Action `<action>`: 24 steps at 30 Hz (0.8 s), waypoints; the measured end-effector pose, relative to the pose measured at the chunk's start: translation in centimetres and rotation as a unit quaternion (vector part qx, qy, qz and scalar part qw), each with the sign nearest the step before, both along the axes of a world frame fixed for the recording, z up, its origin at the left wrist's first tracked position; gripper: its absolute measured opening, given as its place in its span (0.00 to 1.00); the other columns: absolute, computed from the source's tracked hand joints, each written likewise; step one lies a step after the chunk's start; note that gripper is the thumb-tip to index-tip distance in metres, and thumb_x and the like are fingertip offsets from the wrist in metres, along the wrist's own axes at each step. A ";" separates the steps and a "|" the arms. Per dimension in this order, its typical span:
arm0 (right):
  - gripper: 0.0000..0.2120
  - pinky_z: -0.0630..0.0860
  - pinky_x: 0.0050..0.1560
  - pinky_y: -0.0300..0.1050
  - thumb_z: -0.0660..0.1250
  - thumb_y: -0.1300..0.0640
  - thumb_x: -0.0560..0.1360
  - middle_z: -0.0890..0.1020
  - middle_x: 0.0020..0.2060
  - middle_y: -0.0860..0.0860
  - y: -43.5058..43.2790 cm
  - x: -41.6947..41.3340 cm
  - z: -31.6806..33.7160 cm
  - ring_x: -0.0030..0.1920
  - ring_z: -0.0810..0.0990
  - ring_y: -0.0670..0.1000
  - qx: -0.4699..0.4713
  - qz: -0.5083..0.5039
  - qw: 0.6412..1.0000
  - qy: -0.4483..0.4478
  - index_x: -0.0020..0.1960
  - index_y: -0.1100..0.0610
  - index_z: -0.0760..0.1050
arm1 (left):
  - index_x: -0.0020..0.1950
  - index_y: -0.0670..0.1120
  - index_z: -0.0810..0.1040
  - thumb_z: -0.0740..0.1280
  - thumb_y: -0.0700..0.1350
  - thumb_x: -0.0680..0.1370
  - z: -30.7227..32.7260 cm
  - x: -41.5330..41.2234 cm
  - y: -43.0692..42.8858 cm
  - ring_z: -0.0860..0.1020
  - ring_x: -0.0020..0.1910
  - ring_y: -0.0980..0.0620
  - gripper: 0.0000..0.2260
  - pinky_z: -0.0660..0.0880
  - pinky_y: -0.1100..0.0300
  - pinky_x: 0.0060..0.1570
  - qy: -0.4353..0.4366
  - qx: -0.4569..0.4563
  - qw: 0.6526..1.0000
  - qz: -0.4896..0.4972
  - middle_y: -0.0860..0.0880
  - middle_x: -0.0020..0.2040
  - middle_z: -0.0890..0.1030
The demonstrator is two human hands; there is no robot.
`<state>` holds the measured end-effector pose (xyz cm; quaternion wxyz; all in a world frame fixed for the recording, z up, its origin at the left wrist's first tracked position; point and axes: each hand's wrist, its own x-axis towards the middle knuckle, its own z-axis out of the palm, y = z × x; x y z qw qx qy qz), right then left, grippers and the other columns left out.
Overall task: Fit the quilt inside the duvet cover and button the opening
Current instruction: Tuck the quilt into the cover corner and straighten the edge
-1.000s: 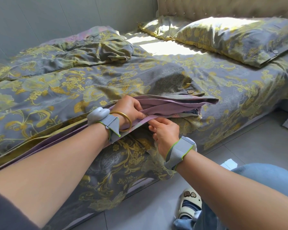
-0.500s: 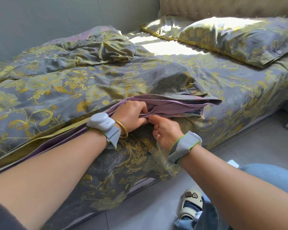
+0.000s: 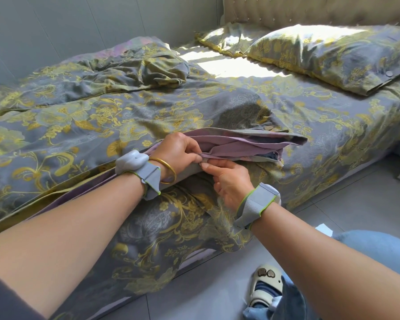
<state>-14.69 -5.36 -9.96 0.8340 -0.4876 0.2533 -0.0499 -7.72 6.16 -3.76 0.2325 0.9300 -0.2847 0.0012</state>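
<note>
Duvet cover (image 3: pixel 125 116) edge between fingers (image 3: pixel 217 163)

Both hands (image 3: pixel 183 152) pinching duvet cover (image 3: pixel 125 116) edge

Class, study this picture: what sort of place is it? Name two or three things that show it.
Most likely a bedroom: a bed with a padded headboard, a pillow at its head, and a floral duvet cover lying across it.
</note>
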 end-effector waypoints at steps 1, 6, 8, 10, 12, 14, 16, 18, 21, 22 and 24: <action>0.09 0.65 0.19 0.32 0.74 0.67 0.70 0.77 0.31 0.51 0.1 -0.1 0.2 0.19 0.72 0.40 -0.003 0.002 1.000 -0.004 0.50 0.61 0.81 | 0.41 0.50 0.83 0.72 0.44 0.72 -0.1 -0.1 0.0 0.72 0.32 0.61 0.01 0.65 0.71 0.33 -0.002 0.001 1.000 0.008 0.59 0.30 0.75; 0.11 0.72 0.25 0.33 0.76 0.68 0.67 0.83 0.40 0.55 0.3 -0.1 0.0 0.37 0.81 0.48 -0.029 0.000 1.000 -0.011 0.47 0.59 0.79 | 0.43 0.49 0.82 0.70 0.46 0.74 -0.4 -0.4 -0.6 0.74 0.37 0.56 0.02 0.65 0.65 0.36 0.015 0.016 0.999 0.036 0.54 0.35 0.78; 0.10 0.73 0.29 0.36 0.77 0.67 0.67 0.83 0.39 0.54 0.4 0.0 -0.3 0.38 0.80 0.49 -0.070 -0.007 0.997 -0.011 0.45 0.59 0.79 | 0.43 0.48 0.82 0.70 0.46 0.74 -0.4 -0.4 -0.7 0.75 0.39 0.54 0.03 0.66 0.64 0.38 0.045 0.000 0.998 0.049 0.52 0.38 0.80; 0.09 0.73 0.31 0.38 0.77 0.66 0.66 0.83 0.39 0.55 0.4 0.0 -0.5 0.38 0.80 0.51 -0.097 -0.008 0.995 -0.015 0.44 0.59 0.80 | 0.43 0.48 0.82 0.70 0.45 0.74 -0.5 -0.3 -0.8 0.76 0.40 0.54 0.03 0.67 0.64 0.38 0.076 -0.019 0.995 0.063 0.51 0.39 0.81; 0.08 0.78 0.35 0.42 0.76 0.67 0.67 0.83 0.39 0.56 0.4 0.2 -0.6 0.40 0.81 0.53 -0.107 -0.008 0.994 -0.020 0.42 0.59 0.80 | 0.43 0.48 0.82 0.70 0.45 0.74 -0.7 -0.2 -0.8 0.77 0.41 0.53 0.03 0.68 0.62 0.42 0.098 -0.031 0.992 0.072 0.51 0.40 0.81; 0.09 0.82 0.46 0.50 0.74 0.70 0.67 0.83 0.39 0.57 0.4 0.4 -0.9 0.44 0.83 0.57 -0.105 -0.011 0.994 -0.025 0.39 0.58 0.79 | 0.43 0.48 0.82 0.70 0.45 0.74 -0.8 -0.2 -0.9 0.78 0.43 0.52 0.02 0.70 0.61 0.45 0.111 -0.035 0.991 0.072 0.51 0.40 0.81; 0.10 0.81 0.39 0.42 0.72 0.71 0.69 0.82 0.36 0.55 0.3 0.4 -0.9 0.40 0.81 0.53 -0.105 -0.008 0.994 -0.026 0.37 0.57 0.79 | 0.44 0.48 0.82 0.71 0.45 0.73 -0.8 -0.3 -1.0 0.79 0.45 0.52 0.03 0.73 0.60 0.48 0.118 -0.028 0.990 0.066 0.51 0.41 0.82; 0.11 0.72 0.28 0.33 0.70 0.71 0.71 0.80 0.34 0.52 0.4 0.2 -0.7 0.36 0.77 0.48 -0.093 -0.010 0.995 -0.015 0.38 0.56 0.78 | 0.48 0.47 0.83 0.71 0.44 0.71 -0.7 -0.5 -1.2 0.80 0.47 0.51 0.06 0.75 0.58 0.51 0.126 -0.017 0.990 0.057 0.50 0.44 0.84; 0.09 0.73 0.32 0.36 0.63 0.70 0.75 0.80 0.36 0.54 0.4 0.7 -0.7 0.36 0.77 0.48 0.001 -0.037 0.999 0.023 0.42 0.58 0.78 | 0.52 0.49 0.83 0.70 0.43 0.70 -0.3 -0.8 -1.4 0.80 0.49 0.52 0.11 0.75 0.59 0.53 0.155 -0.012 0.987 0.044 0.51 0.46 0.83; 0.09 0.75 0.34 0.37 0.61 0.69 0.76 0.80 0.37 0.54 0.1 0.9 -0.5 0.36 0.79 0.49 0.042 -0.050 0.997 0.034 0.46 0.60 0.78 | 0.53 0.50 0.83 0.70 0.42 0.70 0.0 -0.8 -1.5 0.79 0.48 0.54 0.13 0.74 0.62 0.51 0.172 -0.015 0.984 0.038 0.53 0.45 0.83; 0.13 0.78 0.34 0.40 0.58 0.69 0.76 0.82 0.38 0.55 -0.5 1.2 -0.6 0.35 0.80 0.50 0.107 -0.081 0.990 0.046 0.53 0.61 0.78 | 0.55 0.52 0.82 0.70 0.41 0.70 0.2 -1.0 -1.4 0.78 0.45 0.57 0.15 0.72 0.68 0.45 0.203 -0.017 0.979 0.026 0.55 0.43 0.82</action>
